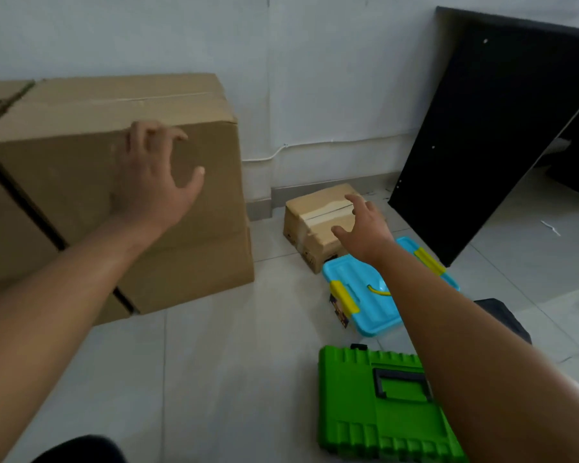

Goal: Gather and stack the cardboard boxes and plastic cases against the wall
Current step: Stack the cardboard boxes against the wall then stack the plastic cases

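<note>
— Head view: where are the boxes?
— Big box [81,135] at my 10 o'clock, on a lower box [194,269], by the wall [315,78]. My left hand [151,175] is spread on its front, gripping nothing. Small box [318,212] at its 3 o'clock; my right hand [365,225] hovers over it, fingers open.
— Cases?
— Blue case [365,295] just beside the small box, at its 5 o'clock; green case [381,406] at 6. Panel [498,128] leans at 1 o'clock.

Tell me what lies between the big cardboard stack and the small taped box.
Only bare floor tiles, shown in the head view.
</note>
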Demonstrator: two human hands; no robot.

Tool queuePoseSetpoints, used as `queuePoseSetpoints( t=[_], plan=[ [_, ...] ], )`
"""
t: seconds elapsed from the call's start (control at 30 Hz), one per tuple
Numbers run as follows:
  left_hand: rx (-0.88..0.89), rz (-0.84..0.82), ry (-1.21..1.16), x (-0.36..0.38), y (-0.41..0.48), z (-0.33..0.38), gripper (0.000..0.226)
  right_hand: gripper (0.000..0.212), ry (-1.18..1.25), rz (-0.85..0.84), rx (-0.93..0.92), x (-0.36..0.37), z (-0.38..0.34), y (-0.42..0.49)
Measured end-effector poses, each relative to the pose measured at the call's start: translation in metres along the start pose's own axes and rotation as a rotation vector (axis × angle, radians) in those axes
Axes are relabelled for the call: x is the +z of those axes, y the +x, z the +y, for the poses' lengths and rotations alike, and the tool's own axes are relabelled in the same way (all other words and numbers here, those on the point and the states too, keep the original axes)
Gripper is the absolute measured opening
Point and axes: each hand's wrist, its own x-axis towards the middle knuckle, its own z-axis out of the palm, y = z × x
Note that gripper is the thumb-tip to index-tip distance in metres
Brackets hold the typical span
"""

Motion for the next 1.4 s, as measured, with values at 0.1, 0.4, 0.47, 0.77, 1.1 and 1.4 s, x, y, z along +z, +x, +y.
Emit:
queuePoseSetpoints(
  t=[0.1, 0.4, 0.47, 0.77, 1.1, 1.4],
  plan=[
    [-0.042, -0.065, -0.120, 0.045, -0.026, 0.066, 0.048, 0.075, 0.021, -0.022, -0.021, -0.013, 0.050, 0.029],
    [-0.207, -0.453, -0.098, 0.122, -0.035, 0.183, 0.051, 0.070, 0.096, -0.110, -0.068, -0.059, 0.159, 0.097],
    [-0.174, -0.529, -0.038, 0.127, -0.021, 0.191, 0.051, 0.069, 0.109, -0.126, -0.044, -0.066, 0.175, 0.109],
    [-0.184, -0.709, -0.041, 0.235, -0.013, 0.193, 0.055, 0.073, 0.024, -0.231, 0.016, -0.017, 0.217, 0.166],
    [-0.075, -1.018, 0.063, 0.456, -0.047, 0.205, 0.067, 0.078, -0.276, -0.387, -0.009, 0.120, 0.274, 0.243],
    [-0.052, -1.030, 0.047, 0.465, -0.042, 0.190, 0.057, 0.080, -0.160, -0.271, -0.034, 0.108, 0.289, 0.265]
  ],
)
